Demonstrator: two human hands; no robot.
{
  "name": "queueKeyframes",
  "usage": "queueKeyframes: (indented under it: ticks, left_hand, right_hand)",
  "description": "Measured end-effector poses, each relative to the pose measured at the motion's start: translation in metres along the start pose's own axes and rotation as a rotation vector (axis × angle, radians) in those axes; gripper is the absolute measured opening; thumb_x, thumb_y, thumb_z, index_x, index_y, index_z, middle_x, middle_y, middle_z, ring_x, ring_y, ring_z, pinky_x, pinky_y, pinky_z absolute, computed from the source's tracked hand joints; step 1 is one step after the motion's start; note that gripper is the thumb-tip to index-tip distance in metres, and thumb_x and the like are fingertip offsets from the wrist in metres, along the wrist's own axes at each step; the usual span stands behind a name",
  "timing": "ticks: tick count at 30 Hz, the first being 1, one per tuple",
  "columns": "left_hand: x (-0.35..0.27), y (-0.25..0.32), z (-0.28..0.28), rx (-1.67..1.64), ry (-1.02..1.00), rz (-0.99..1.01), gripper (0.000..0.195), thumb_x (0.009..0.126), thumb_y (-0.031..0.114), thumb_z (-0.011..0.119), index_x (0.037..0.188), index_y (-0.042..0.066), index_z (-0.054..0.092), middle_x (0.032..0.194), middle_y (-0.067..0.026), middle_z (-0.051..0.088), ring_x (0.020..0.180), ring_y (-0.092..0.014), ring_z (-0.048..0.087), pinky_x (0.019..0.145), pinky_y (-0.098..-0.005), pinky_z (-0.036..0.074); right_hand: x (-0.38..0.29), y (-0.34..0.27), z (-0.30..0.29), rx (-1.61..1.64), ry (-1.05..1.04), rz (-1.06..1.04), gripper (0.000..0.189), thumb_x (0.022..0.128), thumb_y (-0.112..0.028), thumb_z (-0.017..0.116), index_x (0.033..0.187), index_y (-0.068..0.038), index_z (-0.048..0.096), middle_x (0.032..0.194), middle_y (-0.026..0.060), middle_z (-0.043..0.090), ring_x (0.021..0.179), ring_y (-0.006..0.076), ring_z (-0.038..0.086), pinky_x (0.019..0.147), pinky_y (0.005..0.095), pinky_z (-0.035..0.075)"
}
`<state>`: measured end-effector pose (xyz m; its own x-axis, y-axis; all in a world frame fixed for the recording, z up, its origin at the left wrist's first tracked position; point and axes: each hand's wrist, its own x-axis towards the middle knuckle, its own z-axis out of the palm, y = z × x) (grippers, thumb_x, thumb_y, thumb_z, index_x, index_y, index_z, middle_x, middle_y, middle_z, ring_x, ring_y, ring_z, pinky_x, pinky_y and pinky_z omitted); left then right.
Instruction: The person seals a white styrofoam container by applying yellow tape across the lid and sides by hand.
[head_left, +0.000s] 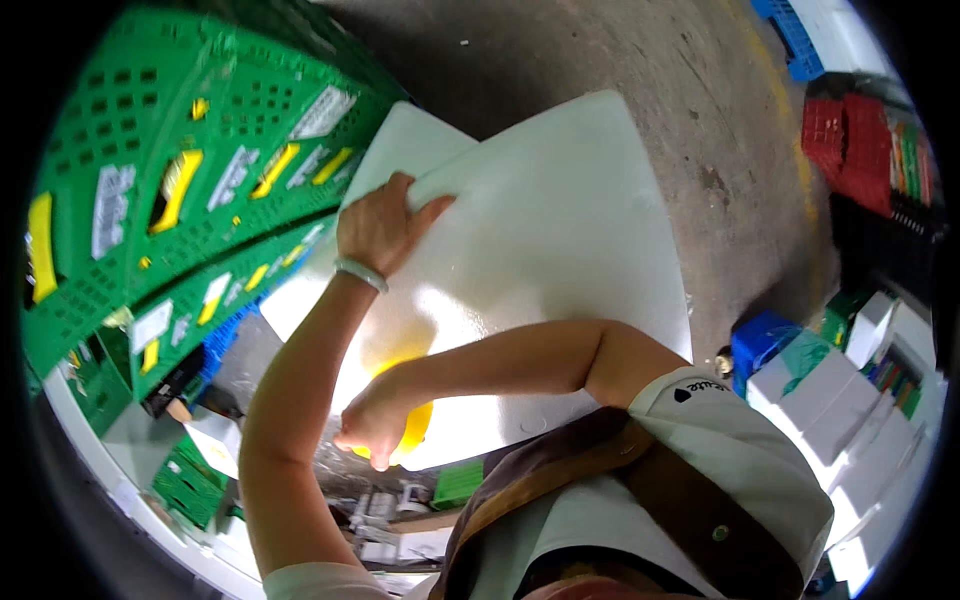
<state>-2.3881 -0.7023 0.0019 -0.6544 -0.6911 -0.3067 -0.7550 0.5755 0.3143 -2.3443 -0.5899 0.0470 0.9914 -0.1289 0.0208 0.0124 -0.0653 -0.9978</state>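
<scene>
Before me a large white sheet (555, 217) with rounded corners, smooth and glossy, lies tilted across another white sheet (405, 139). My left hand (379, 225), with a pale bangle at the wrist, grips the upper sheet's left edge. Its thumb lies on the top face, and the fingers curl at the edge. Lower down, my right hand (382, 424) holds a rounded yellow object (415, 431) against the sheet near its lower left side. Fingers cover much of the yellow object, so its exact kind is unclear.
Green perforated plastic crates (247, 112) with yellow parts and labels rise close on my left. Concrete floor (697, 135) extends beyond the sheets. To the right are a red crate (847, 150), a blue bin (765, 345) and white boxes (817, 397). A smaller green crate (459, 484) sits below.
</scene>
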Motion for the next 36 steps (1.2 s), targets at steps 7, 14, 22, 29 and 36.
queueKeyframes:
  ticks: [7,14,22,29,36]
  left_hand:
    - [0.0,-0.015,0.007,0.027,0.121,0.128,0.048,0.088,0.054,0.058,0.097,0.007,0.063,0.067,-0.0161,0.065,0.061,-0.036,0.065,0.054,-0.043,0.052]
    - [0.004,-0.021,0.011,0.037,0.147,0.203,0.05,0.091,0.055,0.054,0.1,0.007,0.063,0.072,-0.0143,0.066,0.06,-0.034,0.064,0.056,-0.0418,0.052]
    - [0.003,-0.028,0.011,-0.006,0.137,0.209,0.053,0.096,0.053,0.047,0.107,0.003,0.06,0.073,-0.0178,0.065,0.062,-0.036,0.064,0.055,-0.0419,0.05]
    - [-0.001,-0.032,0.007,-0.003,0.105,0.183,0.058,0.097,0.054,0.041,0.105,-0.001,0.059,0.078,-0.0217,0.063,0.066,-0.04,0.062,0.056,-0.045,0.047]
    - [-0.003,-0.023,0.001,-0.05,0.099,0.179,0.065,0.095,0.059,0.039,0.113,-0.001,0.058,0.083,-0.0183,0.066,0.069,-0.035,0.066,0.057,-0.0409,0.05]
  right_hand:
    - [-0.054,-0.018,-0.007,-0.138,0.142,0.069,0.039,0.076,-0.025,0.064,0.101,0.003,0.057,0.092,0.0209,0.066,0.092,0.0355,0.064,0.08,0.0462,0.052]
    - [-0.293,-0.087,-0.006,-0.15,0.378,0.426,0.047,0.083,-0.027,0.065,0.12,-0.001,0.051,0.093,0.0212,0.065,0.095,0.0358,0.063,0.083,0.0454,0.05]
    - [-0.455,-0.075,0.033,0.273,0.626,1.179,0.046,0.081,-0.041,0.072,0.11,-0.006,0.066,0.085,0.0119,0.067,0.066,0.0265,0.067,0.061,0.0364,0.055]
    - [-0.467,0.0,0.04,0.44,0.581,1.01,0.046,0.085,-0.041,0.068,0.114,-0.005,0.065,0.082,0.0096,0.064,0.058,0.0205,0.065,0.053,0.0325,0.055]
    - [-0.452,0.066,0.054,0.461,0.643,0.781,0.045,0.09,-0.046,0.062,0.105,-0.005,0.063,0.071,0.0106,0.063,0.056,0.0206,0.063,0.053,0.0326,0.052]
